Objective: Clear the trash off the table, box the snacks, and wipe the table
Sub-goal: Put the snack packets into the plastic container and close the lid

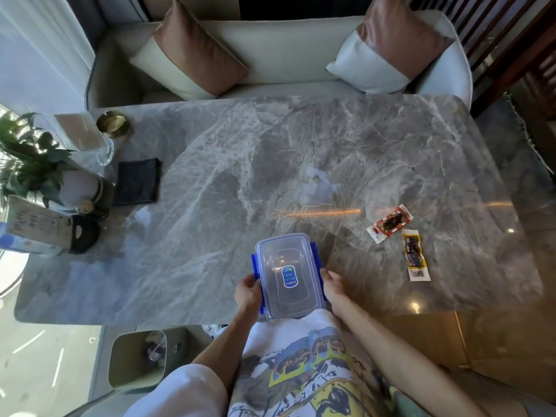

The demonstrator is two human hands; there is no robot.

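Big glossy marble tabletop [270, 161] first. Below and left of the box [288, 275], off the near edge, a bin [137, 359] with some trash inside. Then the box itself: clear, blue clips, lid on, parked right at the near edge and seemingly hanging over it a touch. Far left of the box, a folded dark cloth [137, 182], untouched. Left hand [248, 291] and right hand [334, 285] clamped on the box's two long sides, fingers curled at the clips. Right of the box, well apart, a red snack pack [390, 223], and just beside that a yellow snack pack [415, 254]. Likely risks from here: popping the clips this close to the edge and tipping the box into the lap, or sweeping slick packs across polished stone and flicking one off the far side.
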